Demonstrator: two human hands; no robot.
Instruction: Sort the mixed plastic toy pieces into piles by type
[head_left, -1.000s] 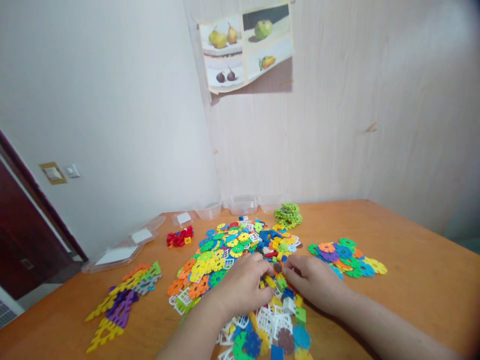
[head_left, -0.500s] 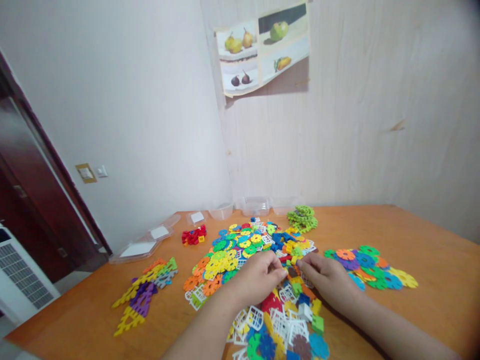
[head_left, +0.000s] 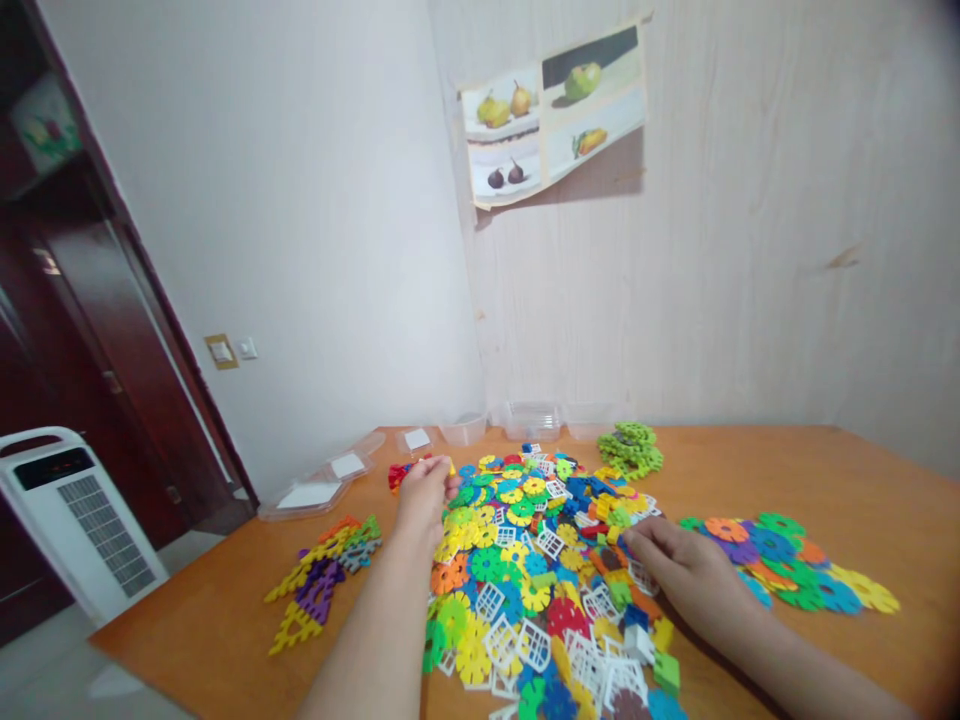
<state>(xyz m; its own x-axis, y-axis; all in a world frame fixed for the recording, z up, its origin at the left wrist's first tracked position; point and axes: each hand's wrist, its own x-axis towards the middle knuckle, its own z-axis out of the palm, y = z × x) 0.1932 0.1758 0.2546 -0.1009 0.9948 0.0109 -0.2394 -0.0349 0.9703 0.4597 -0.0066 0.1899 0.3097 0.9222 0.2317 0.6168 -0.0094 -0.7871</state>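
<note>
A large heap of mixed plastic pieces (head_left: 517, 510) spreads over the middle of the table, with flower-shaped discs, white window frames and small blocks. My left hand (head_left: 429, 492) is stretched toward the back left, beside the small red pile (head_left: 397, 476), which it partly covers. Its fingers are pinched, and a small yellow piece (head_left: 451, 467) shows at the tips. At the heap's right side rests my right hand (head_left: 686, 565), thumb and fingers closed together. A bit of blue shows by its fingertips; whether it is held is unclear.
Sorted discs (head_left: 795, 560) lie at the right, green interlocking pieces (head_left: 630, 450) at the back, and notched coloured pieces (head_left: 322, 580) at the left. Clear plastic containers (head_left: 532, 420) and lids (head_left: 307, 495) line the table's back and left edges.
My left hand has moved from the middle of the heap to the back left, near the red pile. My right hand stays by the heap's right side. The view has shifted slightly left.
</note>
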